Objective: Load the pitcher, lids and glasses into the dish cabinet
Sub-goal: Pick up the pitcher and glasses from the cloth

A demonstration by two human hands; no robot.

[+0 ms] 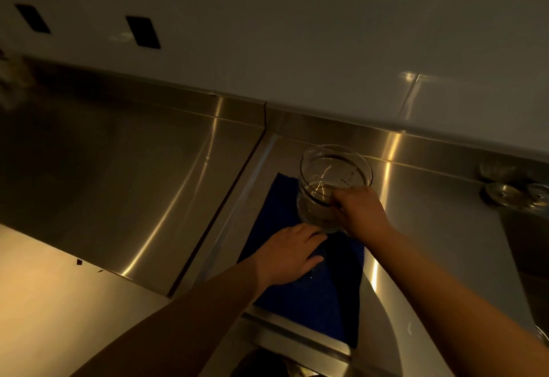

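From the head view, the right hand (359, 210) reaches forward, fingers curled in a grip on the near rim of the glass pitcher (332, 186), which stands upright at the far end of a blue cloth (285, 204) on the steel worktop (118, 168). The left hand (292, 253) lies palm-down with fingers spread on a glass, barely visible, on the cloth. Lids (515, 195) sit far right.

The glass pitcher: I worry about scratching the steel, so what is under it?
The glass pitcher stands on a dark blue cloth spread over the steel counter. The right hand hides its near side, so contact there cannot be seen.
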